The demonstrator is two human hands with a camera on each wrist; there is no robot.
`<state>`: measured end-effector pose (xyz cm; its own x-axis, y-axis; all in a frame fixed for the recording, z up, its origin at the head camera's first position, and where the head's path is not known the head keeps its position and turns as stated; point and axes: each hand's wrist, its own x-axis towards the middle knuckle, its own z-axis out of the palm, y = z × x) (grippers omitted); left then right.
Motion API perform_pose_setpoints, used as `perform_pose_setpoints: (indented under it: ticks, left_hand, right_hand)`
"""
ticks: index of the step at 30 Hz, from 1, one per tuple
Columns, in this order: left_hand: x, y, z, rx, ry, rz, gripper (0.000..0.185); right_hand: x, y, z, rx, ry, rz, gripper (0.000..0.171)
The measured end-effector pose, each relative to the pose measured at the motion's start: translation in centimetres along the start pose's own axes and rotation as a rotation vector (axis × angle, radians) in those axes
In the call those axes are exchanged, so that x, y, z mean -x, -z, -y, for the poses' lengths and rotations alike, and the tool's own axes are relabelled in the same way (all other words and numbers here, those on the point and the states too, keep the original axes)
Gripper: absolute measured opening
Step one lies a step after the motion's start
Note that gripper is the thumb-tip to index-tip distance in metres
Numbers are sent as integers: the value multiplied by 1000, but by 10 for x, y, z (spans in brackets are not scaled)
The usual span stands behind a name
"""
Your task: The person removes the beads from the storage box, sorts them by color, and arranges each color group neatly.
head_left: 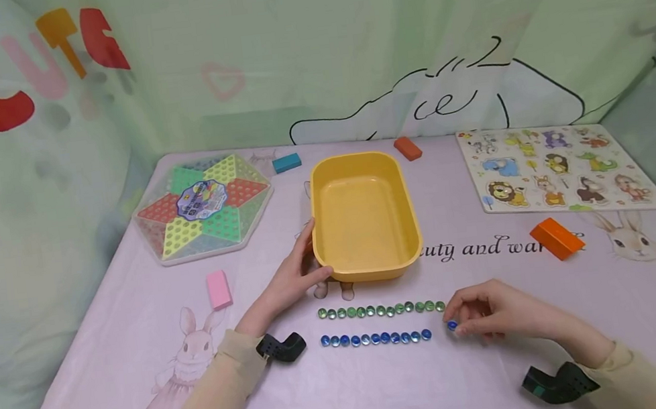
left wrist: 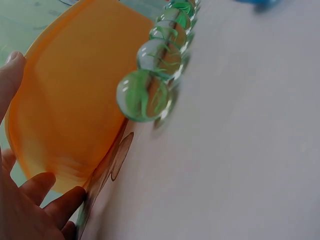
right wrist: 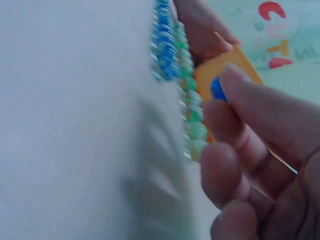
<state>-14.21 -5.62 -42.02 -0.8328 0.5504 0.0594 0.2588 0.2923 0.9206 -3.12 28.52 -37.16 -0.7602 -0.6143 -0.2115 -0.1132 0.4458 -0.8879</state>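
Right now the right hand (head_left: 498, 313) is pinching a blue marble (head_left: 452, 325) at the end of the blue row (head_left: 376, 339), while the left hand (head_left: 294, 279) is lying open against the yellow tub (head_left: 362, 217), maybe keeping it from sliding.

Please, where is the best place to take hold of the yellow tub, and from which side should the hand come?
Probably by the rim of the yellow tub, coming from a short side. The tub is wide and open at the top, with a thin outward lip, so fingers can hook under the lip and the thumb over it. The left hand already rests at its near left corner.
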Motion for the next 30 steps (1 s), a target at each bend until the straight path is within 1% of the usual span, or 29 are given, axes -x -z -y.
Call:
perform_pose_setpoints:
  ticks: [4,8,14,18,24,30]
  left_hand:
    - [0,1,-1,-2,4,-2,87]
    - [0,1,-3,-5,4,-4,87]
    - [1,1,-5,-4,2,0,88]
    - [2,2,-8,6,-8,0,89]
    - [4,2,-10,14,-12,4,89]
    - [3,2,-9,19,-2,8,88]
  right_hand:
    - [0,-11,-2,11,-33,-43,14]
    - [-1,-21,-1,53,-78,-83,14]
    - [-4,-32,2,162,-144,-179,16]
    - [-5,-37,3,225,-158,-240,15]
    - [-6,-40,4,269,-200,-261,15]
    - [-6,-41,4,273,-171,-264,17]
